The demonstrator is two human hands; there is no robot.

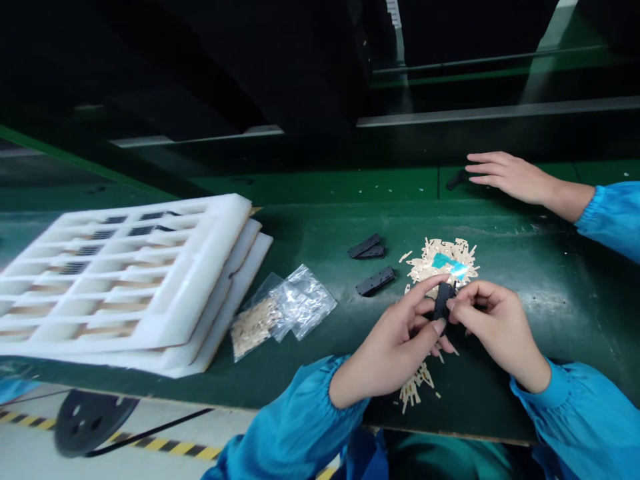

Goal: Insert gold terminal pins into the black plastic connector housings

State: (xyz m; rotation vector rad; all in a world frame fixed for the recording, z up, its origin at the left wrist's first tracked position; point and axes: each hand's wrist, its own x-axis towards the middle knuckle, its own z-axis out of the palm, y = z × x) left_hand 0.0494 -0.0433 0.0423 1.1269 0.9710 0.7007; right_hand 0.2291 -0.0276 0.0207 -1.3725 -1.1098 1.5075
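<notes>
My left hand [395, 347] and my right hand [493, 327] meet over the green bench, both pinching one small black plastic part [443, 300] between fingers and thumbs. Just behind the hands lies a heap of small tan backing strips [440, 260] with a teal scrap on it. More tan strips [414, 390] lie under my left wrist. Two stacked black parts [367, 247] and a single one [375, 281] rest to the left of the heap.
White foam trays [130, 280] with slotted compartments are stacked at the left. Clear plastic bags [280, 313] of tan pieces lie beside them. A co-worker's hand [505, 175] in a blue sleeve reaches to a black part [456, 179] at the far right.
</notes>
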